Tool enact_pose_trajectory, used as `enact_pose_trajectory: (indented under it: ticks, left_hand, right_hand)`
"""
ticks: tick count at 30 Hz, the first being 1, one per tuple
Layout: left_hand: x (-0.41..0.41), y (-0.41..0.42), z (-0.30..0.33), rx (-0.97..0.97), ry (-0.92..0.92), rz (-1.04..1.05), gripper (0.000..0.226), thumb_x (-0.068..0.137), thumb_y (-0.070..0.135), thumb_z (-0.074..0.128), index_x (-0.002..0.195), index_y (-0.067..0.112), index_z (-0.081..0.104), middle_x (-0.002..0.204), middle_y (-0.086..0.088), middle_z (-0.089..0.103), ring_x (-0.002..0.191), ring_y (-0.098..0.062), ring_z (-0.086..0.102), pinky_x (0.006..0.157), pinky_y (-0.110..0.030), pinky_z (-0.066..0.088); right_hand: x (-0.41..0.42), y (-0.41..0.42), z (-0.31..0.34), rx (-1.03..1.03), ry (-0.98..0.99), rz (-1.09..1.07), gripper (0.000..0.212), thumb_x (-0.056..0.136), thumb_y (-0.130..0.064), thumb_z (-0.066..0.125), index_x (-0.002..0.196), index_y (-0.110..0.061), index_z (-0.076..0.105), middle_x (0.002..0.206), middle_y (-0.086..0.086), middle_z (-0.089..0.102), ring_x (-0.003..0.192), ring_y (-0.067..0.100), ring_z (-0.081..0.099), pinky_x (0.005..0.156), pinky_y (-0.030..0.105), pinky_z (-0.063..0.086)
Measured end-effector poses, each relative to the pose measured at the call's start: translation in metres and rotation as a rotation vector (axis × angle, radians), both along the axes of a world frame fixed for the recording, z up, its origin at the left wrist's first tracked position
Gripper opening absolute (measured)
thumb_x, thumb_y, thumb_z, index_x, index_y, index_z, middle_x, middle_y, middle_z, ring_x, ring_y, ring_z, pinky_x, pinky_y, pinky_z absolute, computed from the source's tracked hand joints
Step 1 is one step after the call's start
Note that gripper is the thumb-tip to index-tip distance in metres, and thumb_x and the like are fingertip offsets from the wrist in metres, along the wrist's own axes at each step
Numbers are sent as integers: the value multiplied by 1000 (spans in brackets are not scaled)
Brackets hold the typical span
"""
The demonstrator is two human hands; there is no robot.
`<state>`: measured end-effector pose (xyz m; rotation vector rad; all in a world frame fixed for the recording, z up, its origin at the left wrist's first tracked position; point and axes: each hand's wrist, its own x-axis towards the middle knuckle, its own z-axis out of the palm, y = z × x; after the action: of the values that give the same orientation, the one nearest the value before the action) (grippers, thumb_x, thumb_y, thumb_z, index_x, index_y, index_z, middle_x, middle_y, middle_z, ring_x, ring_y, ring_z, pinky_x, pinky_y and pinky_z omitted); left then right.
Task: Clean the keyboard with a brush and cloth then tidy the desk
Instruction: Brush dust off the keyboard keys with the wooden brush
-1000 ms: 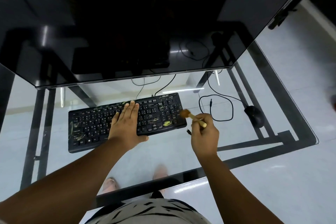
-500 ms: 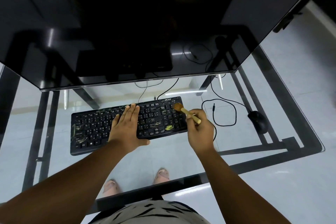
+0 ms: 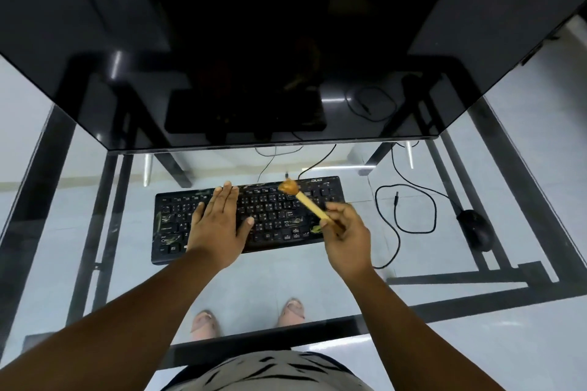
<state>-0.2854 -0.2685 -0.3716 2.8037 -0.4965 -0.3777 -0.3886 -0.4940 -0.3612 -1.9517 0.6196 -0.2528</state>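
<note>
- We see the brush [image 3: 303,200] further left than a second ago: its bristle head was at the right end of the keyboard [image 3: 247,219] and now sits over the top key rows, right of centre.
- The right hand [image 3: 347,236] has its fingers curled round the pale wooden handle, pinching it near the lower end, with the bristles pointing up and away from us.
- Whether the bristles touch the keys or hover just above them, we cannot tell.
- The left hand [image 3: 219,225] stays flat on the middle of the keyboard, fingers straight and holding nothing; it seems to steady the board as before.
- The keyboard lies on the glass worktop [image 3: 286,282] below the dark monitor [image 3: 286,41], with yellowish smears on its left and lower right keys.
- We judge the brushing is under way, moving leftward, with the smeared patches yet to be cleared.
- We see no cloth; the mouse [image 3: 475,228] and a loose cable [image 3: 413,216] lie to the right, so tidying is not yet done.
</note>
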Motion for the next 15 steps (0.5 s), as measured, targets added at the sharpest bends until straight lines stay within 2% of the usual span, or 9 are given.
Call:
enact_pose_trajectory:
  ticks: [2, 4, 5, 7, 9, 11, 15]
  left_hand:
    - [3, 18, 0, -5, -12, 54, 65, 100, 44, 32, 155, 16, 14, 164, 0, 7, 151, -17, 4, 121, -43, 9]
    - [6, 36, 1, -16, -30, 105, 61, 100, 38, 34, 155, 15, 18, 163, -3, 13, 151, -20, 8, 121, -44, 11]
    - [8, 47, 2, -22, -34, 135, 60, 100, 35, 34, 154, 14, 20, 163, -4, 15, 150, -21, 10, 120, -45, 12]
    - [11, 66, 4, -29, -31, 193, 58, 100, 33, 35, 153, 13, 22, 162, -5, 17, 150, -22, 11, 120, -45, 12]
    - [13, 80, 4, -27, -20, 224, 58, 100, 32, 36, 153, 12, 22, 162, -5, 16, 150, -22, 11, 120, -45, 11]
    - [14, 90, 5, -29, -8, 239, 58, 101, 33, 36, 153, 12, 21, 162, -5, 16, 150, -22, 10, 120, -45, 13]
    - [14, 99, 7, -88, 35, 258, 60, 101, 31, 39, 154, 10, 19, 163, -7, 14, 150, -24, 12, 119, -43, 16]
  right_hand:
    - [-2, 14, -5, -97, 39, 135, 32, 87, -13, 68, 114, -31, 65, 90, -17, 66, 94, -3, 56, 77, 9, 45]
    - [-5, 26, -10, -169, 74, 265, 31, 87, -14, 69, 112, -32, 68, 91, -5, 64, 89, -7, 51, 72, 3, 39]
    - [-6, 35, -11, -179, 83, 331, 31, 86, -14, 69, 111, -32, 69, 92, -5, 61, 86, -5, 52, 73, 6, 42]
    - [-7, 53, -12, -220, 75, 456, 29, 84, -14, 71, 108, -32, 71, 87, -15, 56, 84, 3, 55, 77, 19, 49]
    - [-7, 70, -12, -314, 51, 595, 27, 84, -16, 70, 106, -30, 72, 85, -24, 59, 85, 13, 55, 76, 27, 50]
    - [-5, 83, -15, -416, 20, 714, 26, 84, -17, 68, 106, -30, 71, 92, -19, 70, 86, 13, 51, 75, 32, 47]
    - [-3, 96, -25, -558, -2, 803, 24, 83, -19, 66, 102, -33, 69, 89, -17, 68, 83, 15, 49, 72, 37, 47]
